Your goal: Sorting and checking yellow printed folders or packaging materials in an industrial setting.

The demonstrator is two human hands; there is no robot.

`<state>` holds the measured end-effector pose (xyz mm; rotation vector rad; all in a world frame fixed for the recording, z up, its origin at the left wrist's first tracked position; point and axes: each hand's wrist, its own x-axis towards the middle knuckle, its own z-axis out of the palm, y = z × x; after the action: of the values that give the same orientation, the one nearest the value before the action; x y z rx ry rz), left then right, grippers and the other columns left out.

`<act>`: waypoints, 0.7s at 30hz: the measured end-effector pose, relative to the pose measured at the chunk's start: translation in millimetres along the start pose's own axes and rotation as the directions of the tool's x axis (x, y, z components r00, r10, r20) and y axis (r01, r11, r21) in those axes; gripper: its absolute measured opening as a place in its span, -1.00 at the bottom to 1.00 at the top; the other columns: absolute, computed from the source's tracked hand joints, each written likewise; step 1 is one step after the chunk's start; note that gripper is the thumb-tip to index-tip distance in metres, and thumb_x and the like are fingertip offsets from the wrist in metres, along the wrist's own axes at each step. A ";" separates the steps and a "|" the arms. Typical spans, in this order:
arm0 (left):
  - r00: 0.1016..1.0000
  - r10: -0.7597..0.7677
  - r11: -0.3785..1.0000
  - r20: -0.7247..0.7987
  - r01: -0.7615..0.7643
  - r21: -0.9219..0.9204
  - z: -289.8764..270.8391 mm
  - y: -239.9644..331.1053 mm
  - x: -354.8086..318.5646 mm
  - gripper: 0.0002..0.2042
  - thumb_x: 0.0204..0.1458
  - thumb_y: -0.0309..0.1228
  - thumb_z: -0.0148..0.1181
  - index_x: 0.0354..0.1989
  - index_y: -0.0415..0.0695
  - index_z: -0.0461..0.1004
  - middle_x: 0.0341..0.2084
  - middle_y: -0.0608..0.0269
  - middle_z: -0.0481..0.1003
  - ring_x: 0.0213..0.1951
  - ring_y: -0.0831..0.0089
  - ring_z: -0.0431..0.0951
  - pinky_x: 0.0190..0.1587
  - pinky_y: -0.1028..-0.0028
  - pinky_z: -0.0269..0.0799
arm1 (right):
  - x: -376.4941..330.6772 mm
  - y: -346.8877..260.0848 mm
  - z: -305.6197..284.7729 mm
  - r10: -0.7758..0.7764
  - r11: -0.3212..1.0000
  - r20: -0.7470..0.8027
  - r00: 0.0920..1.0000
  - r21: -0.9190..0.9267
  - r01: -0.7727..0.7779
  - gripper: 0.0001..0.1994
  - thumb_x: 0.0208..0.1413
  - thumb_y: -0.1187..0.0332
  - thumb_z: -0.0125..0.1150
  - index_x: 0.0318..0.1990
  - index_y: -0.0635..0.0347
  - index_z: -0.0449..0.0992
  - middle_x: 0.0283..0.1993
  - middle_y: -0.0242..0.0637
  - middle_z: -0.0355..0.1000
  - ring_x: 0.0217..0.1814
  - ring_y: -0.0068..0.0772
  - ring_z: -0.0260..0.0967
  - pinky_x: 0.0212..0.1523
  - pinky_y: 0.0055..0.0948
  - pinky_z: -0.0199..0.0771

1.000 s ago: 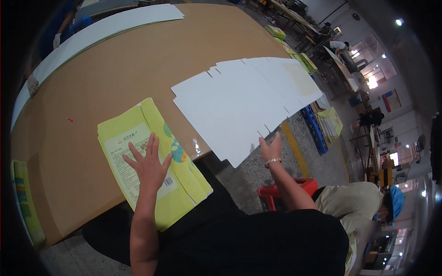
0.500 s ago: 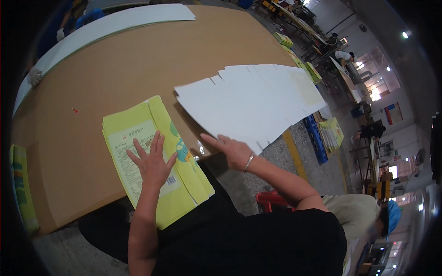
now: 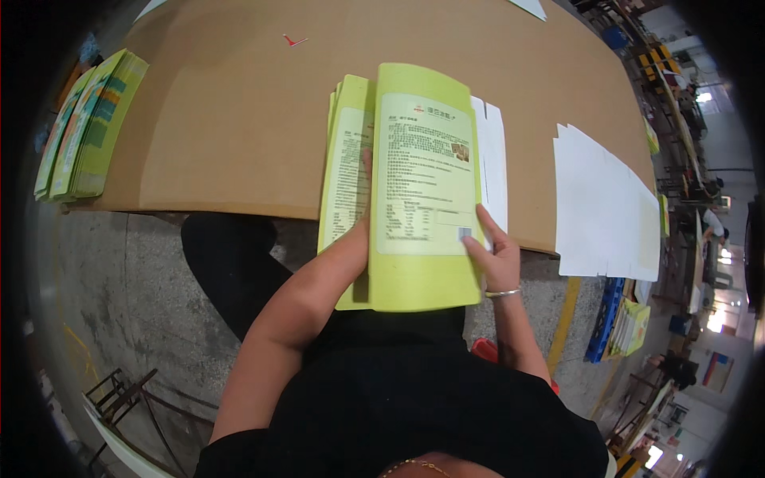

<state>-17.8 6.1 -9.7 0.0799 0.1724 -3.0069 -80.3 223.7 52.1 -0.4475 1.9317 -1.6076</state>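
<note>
A flat yellow-green printed cardboard carton point(image 3: 422, 280) is raised in front of me, its pale text panel facing up. My right hand point(image 3: 502, 263) grips its lower right edge, thumb over the front. My left hand point(image 3: 367, 161) is mostly hidden behind the carton; only a sliver shows at its left edge, so its fingers cannot be read. Beneath lie more green cartons point(image 3: 347, 119), their left edges showing at the table's near edge. A white cardboard flap point(image 3: 492, 151) sticks out to the right behind the raised carton.
White die-cut sheets point(image 3: 602, 199) overhang the brown table point(image 3: 239, 119) at right. Folded green cartons point(image 3: 96, 127) stand stacked at the left edge. A red scrap point(image 3: 294, 40) lies farther back. A blue pallet point(image 3: 606, 319) with green cartons is on the floor at right.
My view has swung left. My left hand was spread flat on the green cartons and my right hand was near the white sheets; now a carton is raised, with my right hand gripping it.
</note>
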 end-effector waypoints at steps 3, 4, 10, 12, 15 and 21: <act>0.996 0.068 0.965 0.061 -0.081 0.250 -17.8 14.5 -5.4 -0.17 0.11 0.37 -0.34 0.38 -0.01 0.09 0.35 0.14 0.12 0.33 0.05 0.11 0.35 -0.16 -0.18 | 1.8 13.2 21.8 -0.060 0.970 -0.004 0.998 -0.238 0.057 -0.35 -0.04 0.47 0.37 0.28 0.22 0.32 0.11 -0.25 0.45 0.04 -0.60 0.36 0.08 -0.54 0.38; 0.995 0.074 0.962 0.062 -0.088 0.260 -17.2 19.9 -6.2 -0.17 0.11 0.37 -0.34 0.38 -0.01 0.09 0.35 0.14 0.12 0.33 0.05 0.11 0.35 -0.16 -0.18 | 3.1 18.6 20.9 -0.066 0.971 0.004 0.998 -0.230 0.065 -0.35 -0.04 0.47 0.37 0.28 0.22 0.32 0.11 -0.25 0.45 0.04 -0.60 0.36 0.08 -0.54 0.38; 0.517 0.738 -0.573 0.433 0.143 0.807 25.1 36.6 -26.3 -0.69 0.11 -0.27 0.13 -0.02 -0.15 0.47 0.19 0.04 0.31 0.23 -0.03 0.24 0.30 -0.01 -0.01 | -7.4 8.8 -0.3 -0.057 0.950 0.001 0.998 -0.308 0.054 -0.36 -0.07 0.52 0.35 0.26 0.23 0.35 0.13 -0.16 0.45 0.11 -0.52 0.38 0.14 -0.50 0.35; 0.542 0.754 -0.523 0.372 0.151 0.839 42.1 35.5 -30.3 -0.65 0.10 -0.26 0.16 0.01 -0.15 0.45 0.19 -0.01 0.30 0.23 -0.03 0.25 0.28 0.07 0.08 | -9.5 4.8 11.9 -0.105 0.948 0.010 0.994 -0.302 0.103 -0.36 -0.05 0.51 0.34 0.27 0.23 0.33 0.13 -0.13 0.46 0.12 -0.49 0.38 0.14 -0.49 0.35; 0.591 0.740 -0.506 0.321 0.175 0.844 44.3 43.8 -40.4 -0.56 0.06 -0.25 0.21 0.09 -0.15 0.39 0.18 -0.09 0.29 0.21 -0.04 0.28 0.22 0.18 0.21 | -12.0 -1.2 43.6 -0.108 0.941 0.002 0.994 -0.321 0.103 -0.34 -0.04 0.47 0.35 0.29 0.22 0.30 0.12 -0.06 0.46 0.12 -0.40 0.42 0.14 -0.44 0.37; 0.650 0.717 -0.544 0.253 0.293 0.786 24.1 62.1 -45.4 -0.68 0.07 -0.42 0.17 0.02 -0.14 0.50 0.19 -0.12 0.27 0.23 0.05 0.28 0.22 0.24 0.24 | -3.6 -2.5 75.1 -0.058 0.801 0.168 0.984 -0.580 0.147 -0.29 -0.06 0.39 0.36 0.31 0.25 0.25 0.12 0.10 0.43 0.16 -0.17 0.43 0.15 -0.34 0.38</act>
<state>34.2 -52.3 10.1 1.0304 -2.1390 -1.0439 -31.1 167.0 47.4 -0.9051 2.3044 -0.9551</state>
